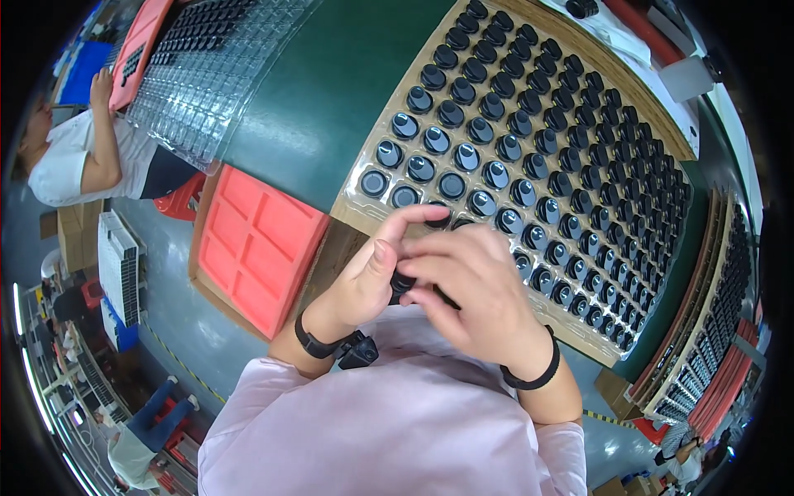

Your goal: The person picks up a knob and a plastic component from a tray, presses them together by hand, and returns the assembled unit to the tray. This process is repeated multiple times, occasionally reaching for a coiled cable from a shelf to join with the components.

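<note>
My hands are close together in front of my chest, over the near edge of a clear plastic tray (364, 201). Between them is a small black cylindrical part (402, 283), partly covered by fingers. My left hand (368, 277) is curled around it, with the index finger reaching out toward the tray. The bent fingers and thumb of my right hand (475, 285) close on the same part from the other side. Rows of black round parts with glossy tops (451, 184) fill the tray's pockets. Another black part is half hidden beside my left fingertip.
A pink compartment tray (260, 248) lies in a cardboard box at left. Beyond it, clear trays (186, 103) cover the green tabletop (331, 91), and a person (91, 157) works there. Stacked trays of black parts (703, 331) stand at right.
</note>
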`<state>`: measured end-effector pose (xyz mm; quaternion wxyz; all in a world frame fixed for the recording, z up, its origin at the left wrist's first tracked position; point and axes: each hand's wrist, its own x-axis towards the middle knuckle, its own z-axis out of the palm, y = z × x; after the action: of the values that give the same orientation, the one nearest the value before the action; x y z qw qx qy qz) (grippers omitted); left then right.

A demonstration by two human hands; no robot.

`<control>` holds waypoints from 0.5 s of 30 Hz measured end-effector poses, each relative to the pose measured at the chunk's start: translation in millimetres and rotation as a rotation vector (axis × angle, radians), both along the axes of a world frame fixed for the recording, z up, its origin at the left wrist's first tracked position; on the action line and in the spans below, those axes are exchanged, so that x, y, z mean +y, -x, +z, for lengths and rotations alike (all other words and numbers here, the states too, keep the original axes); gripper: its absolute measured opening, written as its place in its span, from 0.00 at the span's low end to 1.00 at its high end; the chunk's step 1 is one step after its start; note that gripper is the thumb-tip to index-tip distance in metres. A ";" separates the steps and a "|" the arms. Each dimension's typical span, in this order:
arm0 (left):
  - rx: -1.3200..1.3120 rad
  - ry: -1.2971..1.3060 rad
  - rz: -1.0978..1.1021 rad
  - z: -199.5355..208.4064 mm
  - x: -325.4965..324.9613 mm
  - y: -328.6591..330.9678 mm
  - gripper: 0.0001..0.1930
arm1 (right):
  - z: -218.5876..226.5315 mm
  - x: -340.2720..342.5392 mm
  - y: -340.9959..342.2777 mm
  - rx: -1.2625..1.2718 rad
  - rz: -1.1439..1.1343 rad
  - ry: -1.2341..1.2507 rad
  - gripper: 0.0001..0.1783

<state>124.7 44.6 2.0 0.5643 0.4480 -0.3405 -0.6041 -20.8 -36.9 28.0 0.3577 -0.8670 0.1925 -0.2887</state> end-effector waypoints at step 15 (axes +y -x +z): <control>0.088 0.008 -0.237 -16.4 15.7 -24.8 0.41 | 14.9 -35.5 -16.0 0.286 -0.087 -0.122 0.12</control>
<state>149.5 60.3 -14.4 0.5052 0.3755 -0.3683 -0.6842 -4.8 -72.4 42.9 0.3659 -0.8667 0.2958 -0.1654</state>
